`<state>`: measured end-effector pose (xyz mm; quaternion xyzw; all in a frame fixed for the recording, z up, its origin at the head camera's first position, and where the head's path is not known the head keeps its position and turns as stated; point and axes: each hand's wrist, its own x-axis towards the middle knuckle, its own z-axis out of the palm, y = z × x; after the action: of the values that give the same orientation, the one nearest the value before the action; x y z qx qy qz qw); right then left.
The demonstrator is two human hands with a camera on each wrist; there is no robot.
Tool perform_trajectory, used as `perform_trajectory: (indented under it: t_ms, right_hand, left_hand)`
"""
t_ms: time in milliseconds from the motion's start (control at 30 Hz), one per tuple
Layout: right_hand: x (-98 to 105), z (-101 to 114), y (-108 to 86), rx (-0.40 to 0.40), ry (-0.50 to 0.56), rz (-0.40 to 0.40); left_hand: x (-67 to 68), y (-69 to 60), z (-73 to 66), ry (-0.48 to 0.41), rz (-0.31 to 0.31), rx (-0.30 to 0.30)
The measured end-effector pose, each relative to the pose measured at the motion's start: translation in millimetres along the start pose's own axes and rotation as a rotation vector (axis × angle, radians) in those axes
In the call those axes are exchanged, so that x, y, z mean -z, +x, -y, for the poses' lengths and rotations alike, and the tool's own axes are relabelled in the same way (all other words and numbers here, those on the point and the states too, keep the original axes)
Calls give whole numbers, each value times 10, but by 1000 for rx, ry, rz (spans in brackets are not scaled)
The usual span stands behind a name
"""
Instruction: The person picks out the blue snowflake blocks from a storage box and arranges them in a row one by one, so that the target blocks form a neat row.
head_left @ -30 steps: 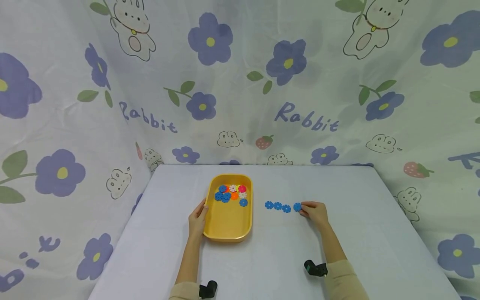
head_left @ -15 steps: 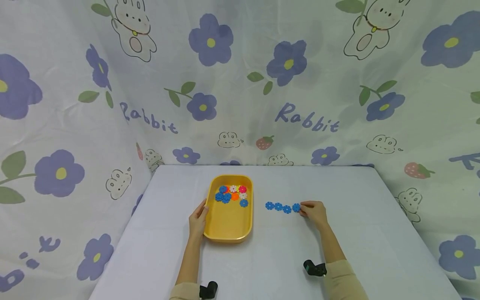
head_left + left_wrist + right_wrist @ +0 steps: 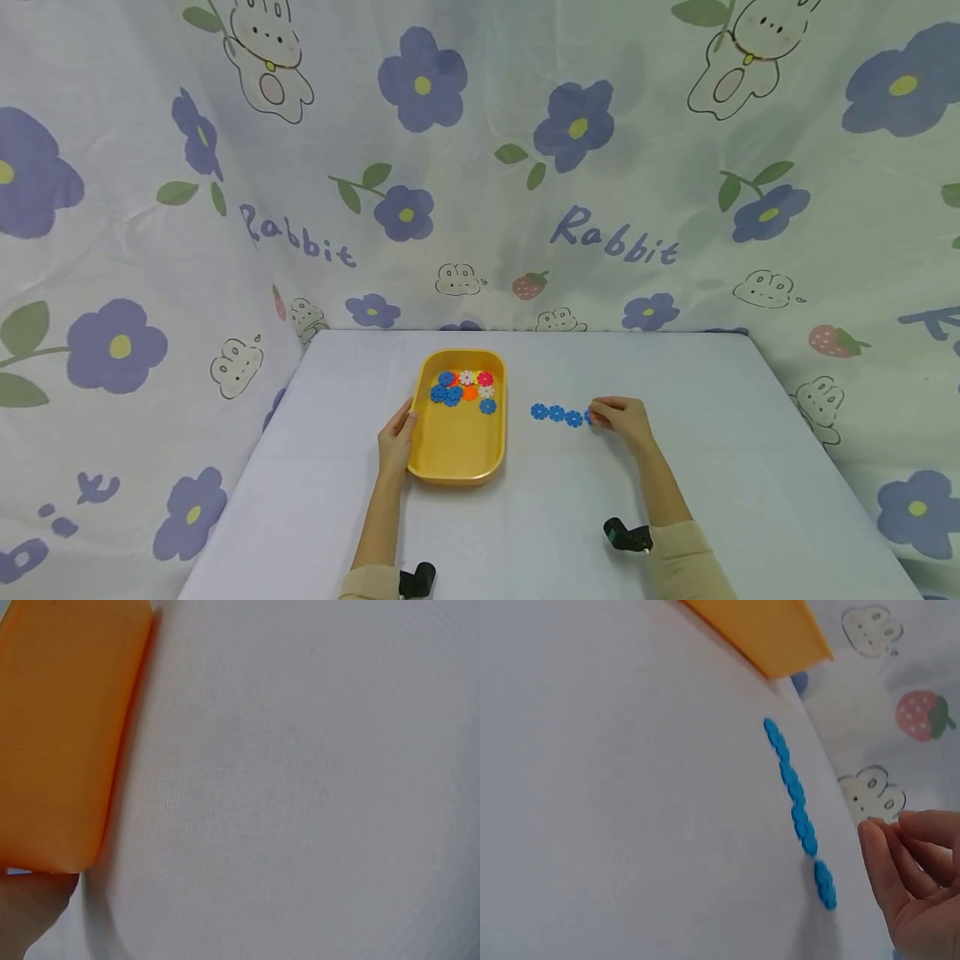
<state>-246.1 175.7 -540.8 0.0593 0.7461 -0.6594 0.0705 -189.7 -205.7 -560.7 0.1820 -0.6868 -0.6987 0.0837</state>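
Note:
On the left in the head view, my left hand (image 3: pixel 396 437) grips the side of a yellow tray (image 3: pixel 456 454). The left wrist view has part of that hand (image 3: pixel 34 911) against the tray's underside or wall (image 3: pixel 67 735). Blue flower-shaped pieces (image 3: pixel 556 412) form a slightly bent row to the tray's right. My right hand (image 3: pixel 622 418) is over the row's right end, partly hiding the last piece. In the right wrist view this piece (image 3: pixel 825 885) lies just apart from the others (image 3: pixel 792 784); the right hand (image 3: pixel 919 877) is clear of it, fingers loosely bent and holding nothing.
Inside the tray's far half lie several loose flower pieces: blue (image 3: pixel 452 396), orange (image 3: pixel 469 392), white (image 3: pixel 467 377) and pink (image 3: pixel 484 378). A white cloth (image 3: pixel 315 467) covers the table, and a patterned curtain (image 3: pixel 480 208) hangs behind it.
The right hand has moved the last blue piece left, close to the row, and has let go of it; its fingers now stand over it. The left hand and tray have stayed put.

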Motion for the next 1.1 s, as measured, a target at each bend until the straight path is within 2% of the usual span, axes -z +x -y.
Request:
perform_trajectory:
  t_ms: [200, 333, 633, 967, 1100]
  right_hand:
    - [-404, 187, 16, 29, 129, 107]
    - [-697, 299, 26, 38, 158, 148]
    - [-1301, 505, -6, 53, 149, 286]
    - [-1757, 576, 57, 61, 82, 372]
    - [-1898, 566, 95, 49, 40, 387]
  left_hand:
    - [-8, 13, 16, -7, -5, -1]
    - [-8, 10, 21, -10, 2, -2]
    - [-2, 25, 29, -19, -4, -7]
    - [11, 11, 7, -15, 8, -4]
    - [13, -67, -123, -31, 18, 3]
